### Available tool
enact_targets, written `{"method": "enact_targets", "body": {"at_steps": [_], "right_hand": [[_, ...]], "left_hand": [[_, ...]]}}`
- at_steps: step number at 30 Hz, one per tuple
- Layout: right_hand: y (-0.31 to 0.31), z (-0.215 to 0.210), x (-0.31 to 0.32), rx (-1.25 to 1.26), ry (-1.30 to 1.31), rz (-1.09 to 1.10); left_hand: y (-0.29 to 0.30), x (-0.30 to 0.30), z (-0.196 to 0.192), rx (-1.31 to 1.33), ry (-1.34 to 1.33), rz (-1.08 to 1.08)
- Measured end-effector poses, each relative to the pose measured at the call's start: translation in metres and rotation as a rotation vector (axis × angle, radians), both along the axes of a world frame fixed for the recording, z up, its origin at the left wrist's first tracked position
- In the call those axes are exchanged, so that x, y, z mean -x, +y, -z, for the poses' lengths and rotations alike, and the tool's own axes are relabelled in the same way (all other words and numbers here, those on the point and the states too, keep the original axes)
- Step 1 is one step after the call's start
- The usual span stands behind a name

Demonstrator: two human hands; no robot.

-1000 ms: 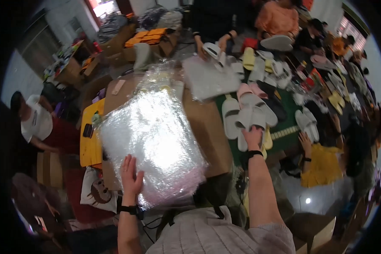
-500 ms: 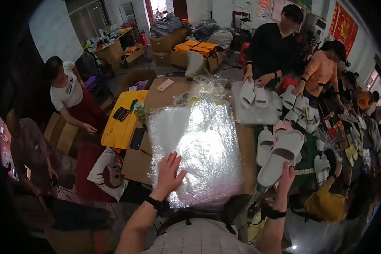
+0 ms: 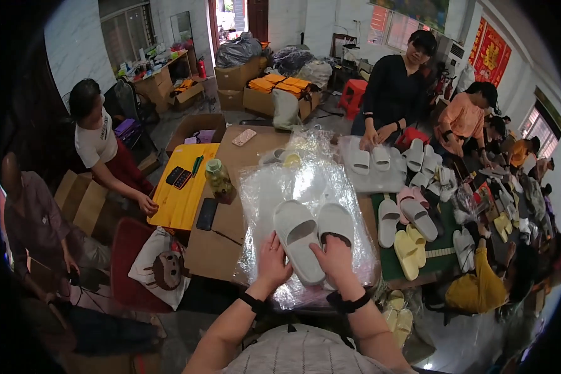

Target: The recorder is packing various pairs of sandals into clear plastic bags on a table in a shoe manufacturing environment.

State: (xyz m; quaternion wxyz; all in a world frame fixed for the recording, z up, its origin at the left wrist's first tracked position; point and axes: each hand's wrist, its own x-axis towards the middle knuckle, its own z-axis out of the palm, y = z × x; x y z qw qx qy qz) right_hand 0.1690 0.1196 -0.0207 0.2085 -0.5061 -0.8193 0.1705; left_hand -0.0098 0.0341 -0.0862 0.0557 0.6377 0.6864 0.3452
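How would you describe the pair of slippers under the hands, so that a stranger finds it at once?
Start at the brown table, then find the stack of clear plastic bags at its near edge. The pale grey slippers lie on top, under both hands, while other pairs sit farther right on green matting.

A stack of clear plastic bags (image 3: 305, 187) lies crinkled across the centre of the frame. Brown cardboard boxes (image 3: 237, 78) stand at upper centre, one (image 3: 277, 93) holding orange goods, with dark stuffed sacks (image 3: 240, 50) on top. A red sign (image 3: 491, 47) hangs at upper right; dark-screened phones (image 3: 179, 176) lie left of centre.
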Motion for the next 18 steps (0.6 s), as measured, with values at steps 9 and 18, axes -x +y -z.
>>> {"method": "enact_targets", "body": {"at_steps": [9, 18], "right_hand": [[0.01, 0.008, 0.014, -0.047, 0.157, 0.049], [0.041, -0.007, 0.012, 0.16, 0.027, -0.152]], "left_hand": [[0.0, 0.003, -0.003, -0.014, 0.009, -0.023], [-0.001, 0.001, -0.008, -0.036, -0.005, -0.031]]}}
